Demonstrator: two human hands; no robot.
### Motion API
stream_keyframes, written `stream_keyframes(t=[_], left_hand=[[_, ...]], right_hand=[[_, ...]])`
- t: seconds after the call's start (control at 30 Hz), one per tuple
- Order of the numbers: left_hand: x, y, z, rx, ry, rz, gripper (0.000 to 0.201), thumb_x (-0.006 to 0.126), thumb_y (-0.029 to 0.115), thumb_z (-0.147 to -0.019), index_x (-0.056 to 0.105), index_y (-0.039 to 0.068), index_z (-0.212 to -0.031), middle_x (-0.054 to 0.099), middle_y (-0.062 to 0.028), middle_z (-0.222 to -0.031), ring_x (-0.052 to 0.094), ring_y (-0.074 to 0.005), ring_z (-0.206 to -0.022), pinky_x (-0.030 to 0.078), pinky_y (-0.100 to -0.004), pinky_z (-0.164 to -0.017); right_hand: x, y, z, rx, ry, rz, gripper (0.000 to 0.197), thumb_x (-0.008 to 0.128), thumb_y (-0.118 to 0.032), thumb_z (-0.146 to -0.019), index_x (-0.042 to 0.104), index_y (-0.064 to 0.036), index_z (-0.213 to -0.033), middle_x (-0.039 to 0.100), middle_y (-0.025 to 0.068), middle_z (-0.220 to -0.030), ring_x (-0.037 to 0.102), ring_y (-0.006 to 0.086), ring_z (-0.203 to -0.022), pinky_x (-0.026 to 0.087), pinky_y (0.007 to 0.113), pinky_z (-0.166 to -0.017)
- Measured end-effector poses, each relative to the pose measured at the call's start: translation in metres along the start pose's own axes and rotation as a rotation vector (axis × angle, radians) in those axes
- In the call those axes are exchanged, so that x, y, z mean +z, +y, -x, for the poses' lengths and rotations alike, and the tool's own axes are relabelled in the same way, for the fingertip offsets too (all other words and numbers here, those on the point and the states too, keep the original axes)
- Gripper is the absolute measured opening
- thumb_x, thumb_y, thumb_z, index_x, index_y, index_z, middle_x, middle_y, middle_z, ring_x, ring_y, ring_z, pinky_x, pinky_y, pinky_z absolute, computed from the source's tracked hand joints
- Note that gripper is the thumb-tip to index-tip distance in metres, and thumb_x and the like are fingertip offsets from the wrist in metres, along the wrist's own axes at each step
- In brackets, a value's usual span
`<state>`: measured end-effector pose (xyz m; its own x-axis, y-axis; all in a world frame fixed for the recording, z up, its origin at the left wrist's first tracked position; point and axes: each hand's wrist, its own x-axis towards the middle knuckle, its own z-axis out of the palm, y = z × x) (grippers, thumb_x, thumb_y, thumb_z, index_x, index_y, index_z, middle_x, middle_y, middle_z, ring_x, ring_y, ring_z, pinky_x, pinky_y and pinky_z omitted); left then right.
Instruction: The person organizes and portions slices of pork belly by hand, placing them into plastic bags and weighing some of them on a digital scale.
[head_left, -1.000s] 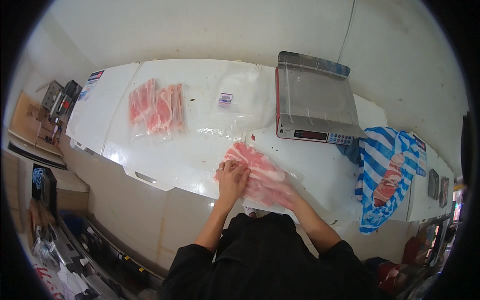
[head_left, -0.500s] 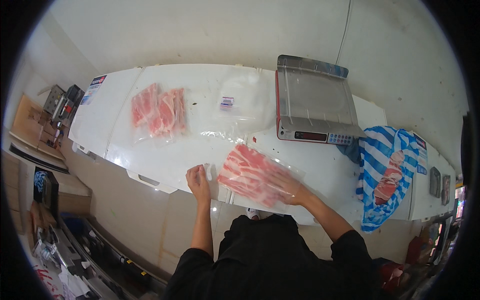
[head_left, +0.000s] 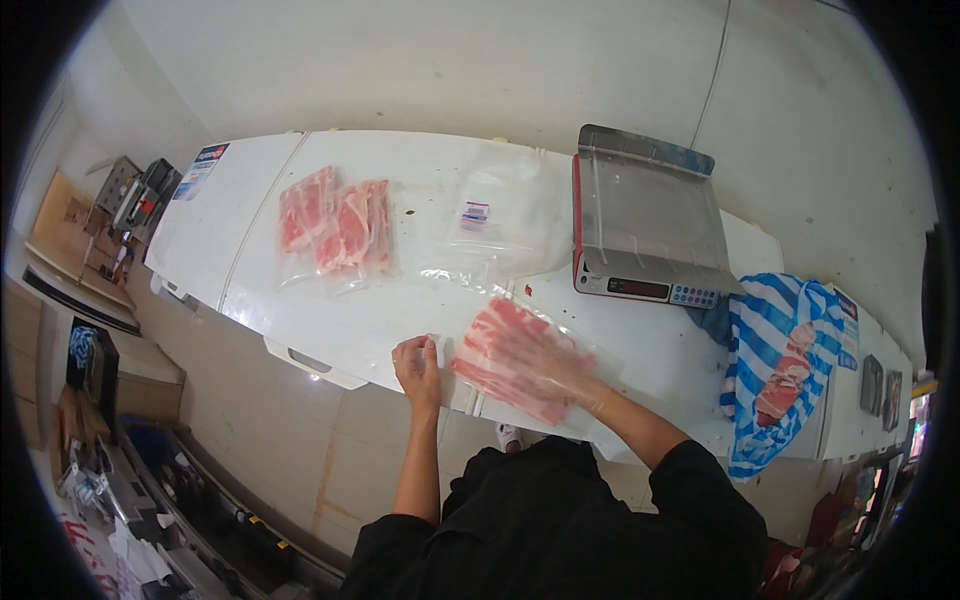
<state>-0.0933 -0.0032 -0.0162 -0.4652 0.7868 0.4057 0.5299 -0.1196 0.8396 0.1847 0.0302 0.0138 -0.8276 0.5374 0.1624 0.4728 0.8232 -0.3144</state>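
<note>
A clear plastic bag (head_left: 585, 330) of thin, fat-streaked raw meat slices (head_left: 497, 345) lies flat near the table's front edge. My right hand (head_left: 550, 368) shows through the film, apparently inside the bag, its fingers stretched out flat over the slices. Beside the bag's left end, my left hand (head_left: 417, 365) is closed with curled fingers at the table edge. What those fingers hold, if anything, I cannot make out. Farther back on the left lie two overlapping clear packs of meat slices (head_left: 345, 228). A stack of clear plastic bags (head_left: 510, 215) with a small label rests behind my hands.
To the right stands a weighing scale (head_left: 655, 210) with a steel tray and keypad. Beyond it, a blue-and-white striped bag (head_left: 755, 345) with a piece of meat (head_left: 788, 375) hangs over the front edge of the white table (head_left: 300, 310).
My right hand has slid slightly left over the slices, covering more of them. My left hand stays curled by the bag's left end. The whole view has shifted a little.
</note>
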Motion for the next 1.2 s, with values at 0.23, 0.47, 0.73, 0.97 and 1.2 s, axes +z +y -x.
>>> stream_keyframes(t=[0.23,0.47,0.73,0.97,1.2], left_hand=[[-0.003,-0.007,-0.001,0.025,-0.042,-0.028,0.016,0.070,0.017,-0.099,0.073,0.002,-0.096,0.071,-0.0115,-0.100,0.062,-0.0306,-0.102,0.048,-0.0419,-0.093],[0.000,-0.008,-0.002,0.021,-0.033,0.028,0.017,0.067,0.015,-0.101,0.073,-0.001,-0.098,0.071,-0.0140,-0.099,0.063,-0.0310,-0.101,0.049,-0.0423,-0.092],[-0.003,-0.013,0.004,-0.016,-0.032,0.082,0.025,0.057,0.015,-0.106,0.074,-0.003,-0.104,0.069,-0.0156,-0.103,0.062,-0.0298,-0.102,0.049,-0.0407,-0.092],[-0.002,-0.011,0.004,-0.054,-0.063,0.077,0.031,0.056,0.022,-0.110,0.070,-0.004,-0.104,0.066,-0.0139,-0.103,0.061,-0.0278,-0.100,0.049,-0.0389,-0.090],[0.011,-0.016,0.004,-0.043,-0.075,0.050,0.033,0.056,0.026,-0.111,0.071,-0.004,-0.107,0.064,-0.0136,-0.104,0.060,-0.0262,-0.098,0.050,-0.0388,-0.089]], right_hand=[[-0.031,-0.020,-0.014,-0.050,0.021,0.341,0.059,0.045,-0.029,-0.105,0.040,-0.0107,-0.162,0.036,0.0106,-0.169,0.023,0.0255,-0.161,0.010,0.050,-0.134],[-0.113,-0.046,-0.031,0.011,-0.009,-0.008,0.054,0.051,-0.028,-0.107,0.047,-0.0147,-0.159,0.047,0.0104,-0.162,0.032,0.0323,-0.155,0.026,0.044,-0.128],[-0.253,-0.008,0.031,0.369,0.075,0.063,0.041,0.054,-0.023,-0.104,0.057,-0.0107,-0.144,0.058,0.0119,-0.147,0.045,0.0337,-0.141,0.037,0.043,-0.117],[-0.253,0.174,0.064,0.779,0.288,0.050,0.031,0.057,-0.018,-0.102,0.065,-0.0065,-0.130,0.065,0.0134,-0.135,0.055,0.0347,-0.130,0.044,0.042,-0.108],[-0.196,0.230,0.159,1.095,0.298,0.123,0.023,0.060,-0.013,-0.100,0.072,-0.0022,-0.117,0.073,0.0148,-0.123,0.065,0.0357,-0.119,0.052,0.041,-0.099]])
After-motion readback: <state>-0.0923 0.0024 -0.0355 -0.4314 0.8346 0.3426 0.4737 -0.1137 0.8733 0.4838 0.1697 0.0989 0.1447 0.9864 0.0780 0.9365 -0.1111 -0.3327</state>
